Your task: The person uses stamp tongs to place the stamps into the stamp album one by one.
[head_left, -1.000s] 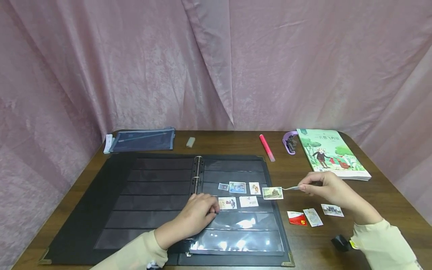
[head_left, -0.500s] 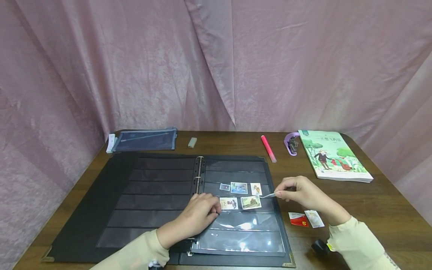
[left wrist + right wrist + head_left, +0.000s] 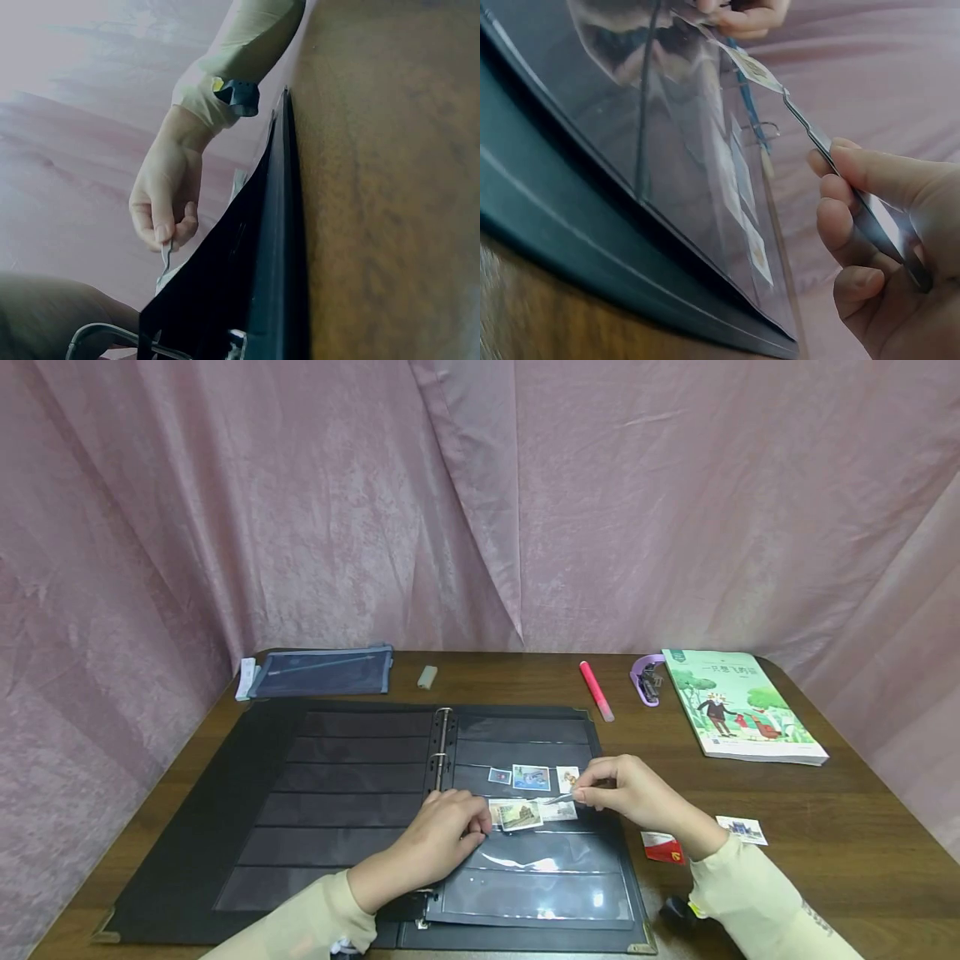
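My right hand (image 3: 626, 789) grips metal tweezers (image 3: 874, 217), whose tips hold a stamp (image 3: 521, 816) with a greenish landscape picture. The stamp is over the right page of a black stamp album (image 3: 180, 827), overlapping two pocketed stamps in the head view. My left hand (image 3: 438, 831) rests on that page by the rings, its thumb and fingertips pinching the clear pocket strip (image 3: 686, 30) close to the held stamp. The left wrist view shows the page bent upward. Above, a tiny stamp (image 3: 500, 776), a blue stamp (image 3: 531, 777) and another stamp (image 3: 567, 778) form a row.
Right of the album lie a red stamp (image 3: 663, 847) and a building stamp (image 3: 742, 830). Behind are a mesh pouch (image 3: 322, 672), an eraser (image 3: 427, 677), a pink marker (image 3: 597, 691), a purple-rimmed object (image 3: 647, 679) and a green book (image 3: 742, 706). A pink curtain (image 3: 337, 510) hangs behind.
My right hand has moved left and slightly down with the tweezers, carrying the landscape stamp from the page's right edge to near the left fingertips. My left hand stays in place.
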`<state>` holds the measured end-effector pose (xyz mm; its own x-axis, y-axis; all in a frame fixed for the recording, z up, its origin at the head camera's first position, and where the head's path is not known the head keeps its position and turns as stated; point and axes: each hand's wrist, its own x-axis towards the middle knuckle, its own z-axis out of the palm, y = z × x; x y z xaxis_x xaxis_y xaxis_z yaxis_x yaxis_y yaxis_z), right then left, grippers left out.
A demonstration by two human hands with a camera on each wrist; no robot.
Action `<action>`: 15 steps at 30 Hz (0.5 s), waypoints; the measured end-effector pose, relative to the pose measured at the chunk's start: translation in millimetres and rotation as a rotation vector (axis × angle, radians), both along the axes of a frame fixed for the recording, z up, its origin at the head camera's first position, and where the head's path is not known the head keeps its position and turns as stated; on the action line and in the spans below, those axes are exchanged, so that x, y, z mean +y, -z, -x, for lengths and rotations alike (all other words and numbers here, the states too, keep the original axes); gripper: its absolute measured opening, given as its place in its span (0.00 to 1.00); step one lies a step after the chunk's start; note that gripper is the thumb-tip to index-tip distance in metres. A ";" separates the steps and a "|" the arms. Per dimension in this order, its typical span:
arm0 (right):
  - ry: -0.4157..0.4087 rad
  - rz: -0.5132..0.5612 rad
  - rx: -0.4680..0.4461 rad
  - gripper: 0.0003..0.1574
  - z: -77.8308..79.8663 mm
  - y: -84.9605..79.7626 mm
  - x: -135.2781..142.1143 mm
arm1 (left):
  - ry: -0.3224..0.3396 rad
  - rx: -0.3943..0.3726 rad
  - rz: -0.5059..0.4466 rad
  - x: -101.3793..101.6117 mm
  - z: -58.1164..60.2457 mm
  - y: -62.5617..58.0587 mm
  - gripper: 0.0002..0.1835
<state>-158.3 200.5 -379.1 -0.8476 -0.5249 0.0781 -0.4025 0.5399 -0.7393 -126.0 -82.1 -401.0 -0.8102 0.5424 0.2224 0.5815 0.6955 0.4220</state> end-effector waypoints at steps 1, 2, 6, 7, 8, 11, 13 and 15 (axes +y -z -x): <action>0.001 0.004 0.002 0.11 0.3 1.1 -1.7 | 0.002 -0.003 -0.004 0.1 0.1 -0.2 0.09; 0.003 0.006 0.004 0.10 0.5 2.2 -3.1 | 0.002 -0.005 -0.008 0.1 0.2 -0.4 0.09; 0.014 0.002 0.013 0.09 0.8 5.6 -8.0 | 0.001 -0.010 -0.019 0.4 0.4 -0.9 0.09; 0.016 0.002 0.013 0.08 0.8 6.3 -9.2 | 0.000 -0.008 -0.020 0.4 0.5 -0.8 0.09; 0.016 -0.002 0.014 0.08 0.8 7.1 -10.3 | -0.001 -0.008 -0.023 0.4 0.5 -0.8 0.09; 0.008 -0.007 0.019 0.08 0.4 9.1 -12.7 | -0.005 -0.006 -0.026 0.5 0.5 -0.5 0.09; 0.004 -0.009 0.024 0.07 0.3 10.2 -13.5 | -0.006 -0.007 -0.027 0.5 0.5 -0.5 0.09; -0.002 -0.009 0.031 0.07 0.0 10.7 -13.6 | -0.007 -0.010 -0.025 0.5 0.4 -0.6 0.09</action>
<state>-158.3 186.9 -389.8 -0.8436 -0.5277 0.0995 -0.4262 0.5453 -0.7218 -126.4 -81.6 -400.5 -0.8165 0.5306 0.2275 0.5718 0.6889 0.4455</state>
